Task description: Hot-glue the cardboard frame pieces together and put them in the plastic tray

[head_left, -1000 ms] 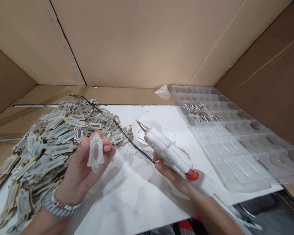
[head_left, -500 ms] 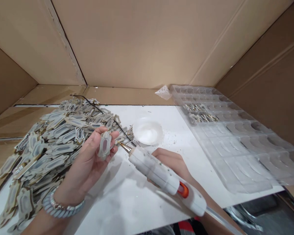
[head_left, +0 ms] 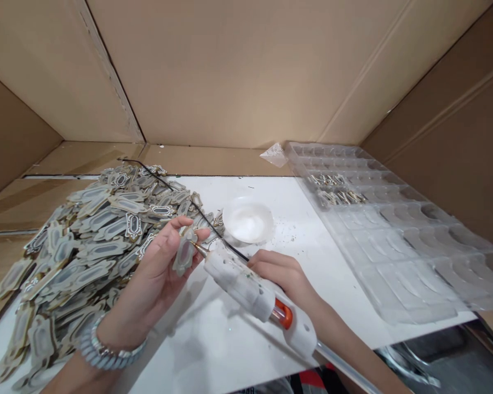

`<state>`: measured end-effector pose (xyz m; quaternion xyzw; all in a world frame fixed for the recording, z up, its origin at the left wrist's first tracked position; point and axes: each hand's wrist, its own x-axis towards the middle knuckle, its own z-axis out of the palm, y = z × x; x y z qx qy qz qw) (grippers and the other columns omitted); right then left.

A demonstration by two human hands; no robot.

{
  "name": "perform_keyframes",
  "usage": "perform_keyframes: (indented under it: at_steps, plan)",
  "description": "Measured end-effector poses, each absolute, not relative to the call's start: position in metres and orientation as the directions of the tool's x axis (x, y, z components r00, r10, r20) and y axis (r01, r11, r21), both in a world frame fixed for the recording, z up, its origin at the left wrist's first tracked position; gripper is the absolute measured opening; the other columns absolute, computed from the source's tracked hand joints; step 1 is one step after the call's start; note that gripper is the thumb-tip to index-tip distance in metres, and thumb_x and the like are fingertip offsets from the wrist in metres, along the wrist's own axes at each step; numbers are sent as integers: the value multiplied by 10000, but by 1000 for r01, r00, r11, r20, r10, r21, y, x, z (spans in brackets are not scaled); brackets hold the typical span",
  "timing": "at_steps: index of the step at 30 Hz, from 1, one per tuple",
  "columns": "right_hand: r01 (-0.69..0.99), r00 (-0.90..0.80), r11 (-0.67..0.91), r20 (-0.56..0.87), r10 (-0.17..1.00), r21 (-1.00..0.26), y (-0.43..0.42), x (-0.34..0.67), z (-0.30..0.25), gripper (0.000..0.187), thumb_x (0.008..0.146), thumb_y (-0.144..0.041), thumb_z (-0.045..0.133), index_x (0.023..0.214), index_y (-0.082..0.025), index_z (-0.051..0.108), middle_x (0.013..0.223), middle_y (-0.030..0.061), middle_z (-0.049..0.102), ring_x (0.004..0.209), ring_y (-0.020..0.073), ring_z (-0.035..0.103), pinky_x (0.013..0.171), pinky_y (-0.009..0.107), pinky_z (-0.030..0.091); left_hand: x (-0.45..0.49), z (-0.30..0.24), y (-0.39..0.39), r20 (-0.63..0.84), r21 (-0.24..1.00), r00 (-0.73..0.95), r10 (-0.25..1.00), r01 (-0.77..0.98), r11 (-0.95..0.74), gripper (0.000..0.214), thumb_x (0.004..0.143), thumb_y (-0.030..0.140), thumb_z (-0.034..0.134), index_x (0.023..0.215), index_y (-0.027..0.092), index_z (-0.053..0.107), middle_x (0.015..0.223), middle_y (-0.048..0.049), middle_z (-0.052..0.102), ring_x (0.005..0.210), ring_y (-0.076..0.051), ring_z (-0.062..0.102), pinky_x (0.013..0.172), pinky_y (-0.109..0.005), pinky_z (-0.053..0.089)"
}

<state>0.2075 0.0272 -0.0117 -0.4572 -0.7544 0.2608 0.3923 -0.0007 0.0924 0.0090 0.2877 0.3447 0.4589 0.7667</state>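
Note:
My left hand (head_left: 154, 279) pinches one small ornate plaque (head_left: 184, 253) between thumb and fingertips, its pale oval centre facing me. My right hand (head_left: 285, 276) grips a white glue gun (head_left: 250, 284) with an orange trigger, and its brass nozzle tip touches the upper edge of the plaque. A big heap of the same plaques (head_left: 82, 241) lies to the left of my left hand on the white board (head_left: 213, 334). A silver bracelet (head_left: 107, 353) circles my left wrist.
A small white dish (head_left: 247, 220) sits just beyond the hands. A clear plastic compartment tray (head_left: 394, 230) on the right holds a few metal pieces at its far end. A black cord (head_left: 176, 194) runs across the heap. Cardboard walls enclose the space.
The glue gun swung left from over the dish until its tip met the plaque. My left hand turned the plaque edge-on and shifted it right toward the nozzle.

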Motion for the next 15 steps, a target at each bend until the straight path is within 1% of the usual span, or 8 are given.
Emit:
perform_keyframes:
  at_steps: [4,8,15]
  plan:
    - [490,-273,449,357,893,-748,28,207,-12,238,926,-230,527,714,-185,625,804,63,635,708,175,609,609,272,450,-1,9,92,-247,764,362,899,-497,411,426,623,400,876,967,267,663,852,21,746,671,-100,670,622,-161,563]
    - [499,-274,456,365,890,-737,28,208,-13,240,932,-229,521,719,-186,622,799,60,631,705,173,604,607,270,446,-1,9,92,-252,760,364,897,-499,416,426,607,414,883,947,266,674,847,24,747,675,-93,667,618,-151,560]
    - [497,-278,456,362,890,-738,27,208,-13,244,927,-243,511,717,-184,620,784,59,626,695,171,594,606,274,446,-1,7,92,-263,771,367,892,-476,423,428,624,458,862,972,278,690,851,36,734,687,-78,658,644,-157,578]
